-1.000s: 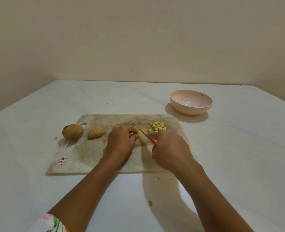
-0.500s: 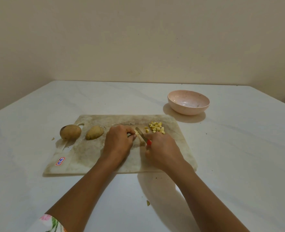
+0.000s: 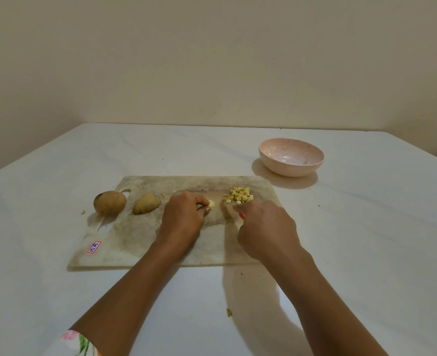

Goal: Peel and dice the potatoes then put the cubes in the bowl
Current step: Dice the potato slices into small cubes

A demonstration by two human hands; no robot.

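The left hand (image 3: 184, 217) is curled down on the cutting board (image 3: 135, 240), its fingertips pinching a small pale potato piece (image 3: 212, 203) that peeps out just past them. I'd judge it is held down so it won't skid under the blade. The right hand (image 3: 263, 227) is closed round a knife (image 3: 242, 216). Only a sliver of its red handle shows below the forefinger, and the blade is hidden, so I can't say whether it touches the piece. Just beyond the right hand's knuckles sits a little heap of cubes (image 3: 240, 196), yellowish-white and roughly even, probably kept clear of the cutting spot to leave room. Farther out past the right hand, off the board on the desk (image 3: 366, 240), stands the pink bowl (image 3: 289, 172), and I see no cubes in it. Left of the left hand lie two more: the nearer potato (image 3: 146, 207) is dull and paler, and the farther potato (image 3: 110, 202) is brown-skinned and lies at the board's edge beside the handle hole. Both wait within easy reach, so plenty of dicing remains.
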